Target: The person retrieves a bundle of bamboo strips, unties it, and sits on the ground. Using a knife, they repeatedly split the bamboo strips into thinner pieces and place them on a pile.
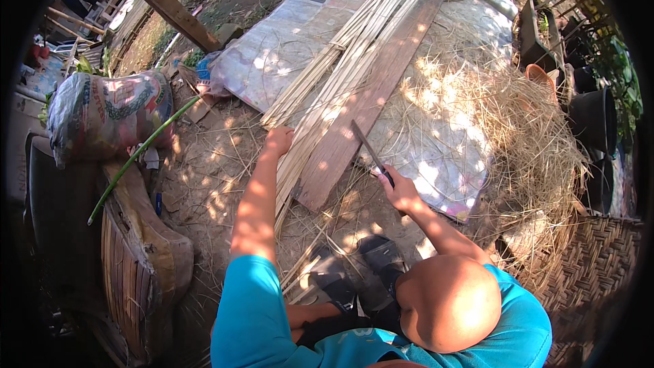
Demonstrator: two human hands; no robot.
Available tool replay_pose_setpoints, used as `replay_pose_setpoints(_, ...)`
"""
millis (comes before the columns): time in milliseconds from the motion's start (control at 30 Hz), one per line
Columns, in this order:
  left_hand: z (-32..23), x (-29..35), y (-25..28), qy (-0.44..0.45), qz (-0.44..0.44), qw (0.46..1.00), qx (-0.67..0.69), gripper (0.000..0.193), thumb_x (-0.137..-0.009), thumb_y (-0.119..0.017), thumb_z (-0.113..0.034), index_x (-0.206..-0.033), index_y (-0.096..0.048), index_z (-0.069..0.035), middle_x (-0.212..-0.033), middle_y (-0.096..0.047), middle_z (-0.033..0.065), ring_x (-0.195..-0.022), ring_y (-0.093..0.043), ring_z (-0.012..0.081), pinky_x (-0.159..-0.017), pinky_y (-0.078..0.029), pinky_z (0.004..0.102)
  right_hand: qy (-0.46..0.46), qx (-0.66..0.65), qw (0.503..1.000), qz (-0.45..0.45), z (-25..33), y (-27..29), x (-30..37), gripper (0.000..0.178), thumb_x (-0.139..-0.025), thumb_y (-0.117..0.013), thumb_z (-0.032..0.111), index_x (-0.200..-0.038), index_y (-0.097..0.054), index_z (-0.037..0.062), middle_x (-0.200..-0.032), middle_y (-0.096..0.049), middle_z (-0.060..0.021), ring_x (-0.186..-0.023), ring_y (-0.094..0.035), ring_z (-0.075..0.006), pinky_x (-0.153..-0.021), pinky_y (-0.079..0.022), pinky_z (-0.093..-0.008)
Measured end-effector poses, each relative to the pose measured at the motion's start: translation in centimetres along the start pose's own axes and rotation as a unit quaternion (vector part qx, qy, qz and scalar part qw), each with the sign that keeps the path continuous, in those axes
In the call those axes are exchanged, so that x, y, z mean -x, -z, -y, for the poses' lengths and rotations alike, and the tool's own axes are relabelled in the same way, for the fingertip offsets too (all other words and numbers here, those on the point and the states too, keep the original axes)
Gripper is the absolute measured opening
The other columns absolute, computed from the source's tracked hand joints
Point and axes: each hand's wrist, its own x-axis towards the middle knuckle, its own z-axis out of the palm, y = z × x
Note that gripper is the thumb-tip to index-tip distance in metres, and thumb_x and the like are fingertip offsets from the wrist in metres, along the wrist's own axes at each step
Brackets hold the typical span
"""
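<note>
Long pale bamboo strips (340,88) lie in bundles, running from near my feet to the far edge of a sheet. My left hand (278,141) is curled at the near ends of the left bundle, its fingers closed on the strips and partly hidden. Along their right side lies a flat brown wooden plank (381,88). In my right hand (402,192) is a knife (368,144), gripped by its dark handle. Its blade points up and left, with the tip over the plank's right edge.
A printed sheet (272,61) covers the ground, with a heap of thin shavings (524,129) on the right. At left, a stuffed sack (116,112) and a green stalk (146,146) rest by a log (150,245). Woven matting (593,272) is at lower right.
</note>
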Motion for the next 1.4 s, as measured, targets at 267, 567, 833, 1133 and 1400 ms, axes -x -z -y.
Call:
replay_pose_setpoints(267, -3.1, -4.3, -3.8, 0.113, -0.043, 0.993, 0.012, 0.033, -0.093, -0.054, -0.019, -0.116, -0.07, -0.003, -0.112, -0.069, 0.0254, -0.11, -0.066, 0.0421, -0.093, -0.053, 0.0478, 0.027, 0.043, 0.999, 0.014, -1.8, 1.7, 1.0, 0.055, -0.102, -0.052, 0.044, -0.145, -0.049, 0.01, -0.105, -0.07, -0.0287, -0.102, -0.065, -0.0495, -0.09, -0.052, -0.0515)
replay_pose_setpoints(567, -7.9, 0.7, 14.9, -0.018, -0.406, 0.899, 0.161, 0.027, -0.096, -0.067, -0.03, -0.105, -0.065, -0.005, -0.076, -0.068, 0.0175, -0.069, -0.066, 0.033, -0.066, -0.051, 0.0442, -0.037, -0.007, 0.999, 0.03, -0.3, 1.4, 2.3, 0.06, -0.095, -0.065, 0.044, -0.138, -0.047, 0.0067, -0.11, -0.069, -0.0278, -0.097, -0.068, -0.0471, -0.088, -0.053, -0.0486)
replay_pose_setpoints(833, -14.7, -1.9, 7.1, -0.003, -0.055, 0.943, 0.329, 0.037, -0.1, -0.06, -0.04, -0.106, -0.075, -0.006, -0.069, -0.069, 0.0069, -0.06, -0.06, 0.016, -0.061, -0.049, 0.0355, 0.293, 0.055, 0.919, 0.259, 1.2, -3.7, 4.0, 0.049, -0.091, -0.067, 0.033, -0.125, -0.054, 0.0006, -0.107, -0.067, -0.0264, -0.099, -0.065, -0.0446, -0.084, -0.053, -0.0477)
replay_pose_setpoints(1133, -25.8, -2.5, -5.8, 0.149, -0.086, 0.938, 0.301, 0.04, -0.101, -0.054, -0.039, -0.108, -0.072, -0.004, -0.109, -0.071, 0.0238, -0.109, -0.067, 0.041, -0.092, -0.053, 0.0491, -0.125, -0.239, 0.936, 0.227, 5.2, 1.0, -1.5, 0.042, -0.101, -0.059, 0.022, -0.129, -0.045, -0.0057, -0.094, -0.067, -0.0118, -0.078, -0.066, -0.0165, -0.065, -0.055, -0.0322)
replay_pose_setpoints(1400, -27.0, -2.5, -5.2, 0.107, -0.094, 0.954, 0.262, 0.044, -0.105, -0.047, -0.039, -0.116, -0.068, -0.003, -0.115, -0.07, 0.0209, -0.11, -0.067, 0.0379, -0.094, -0.052, 0.0497, 0.208, 0.072, 0.927, 0.305, 0.6, -4.7, 5.2, 0.055, -0.102, -0.055, 0.033, -0.144, -0.043, 0.0001, -0.127, -0.065, -0.0202, -0.12, -0.062, -0.0248, -0.099, -0.051, -0.0459)
